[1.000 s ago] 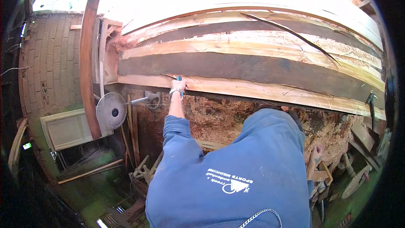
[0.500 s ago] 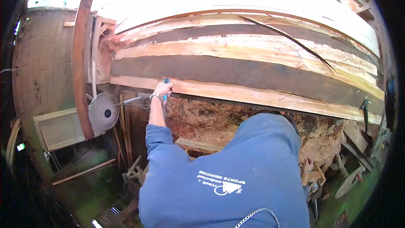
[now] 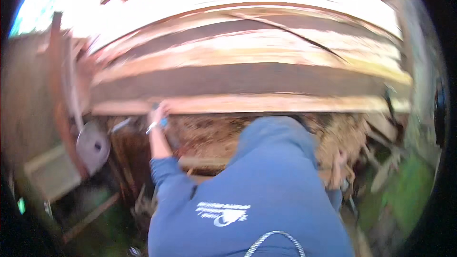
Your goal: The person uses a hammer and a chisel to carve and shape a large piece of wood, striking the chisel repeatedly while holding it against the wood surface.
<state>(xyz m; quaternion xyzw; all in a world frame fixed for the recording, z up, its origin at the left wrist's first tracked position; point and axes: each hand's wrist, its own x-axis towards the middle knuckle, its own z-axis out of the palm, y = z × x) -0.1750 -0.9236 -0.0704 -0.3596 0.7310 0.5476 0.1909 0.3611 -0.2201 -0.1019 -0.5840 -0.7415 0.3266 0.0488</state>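
My left hand is closed at the near edge of a long plank, toward its left end. A small blue tool shows in its grip; blur and my fingers hide what kind it is. On the right, my right hand hangs low beside my body, below the plank's edge. Its fingers are smeared by motion. A dark band runs along the wood just beyond the pale near strip. A hammer rests at the plank's right end, apart from both hands.
A thin dark strip of wood lies slantwise over the far boards. At left stand a round fan and an upright brown post. Wood shavings cover the ground below the plank. Scrap wood lies at right.
The whole view has shifted and blurred, with the boards now further left. My left hand still grips the blue tool at the plank's edge. My right hand shows higher in the picture.
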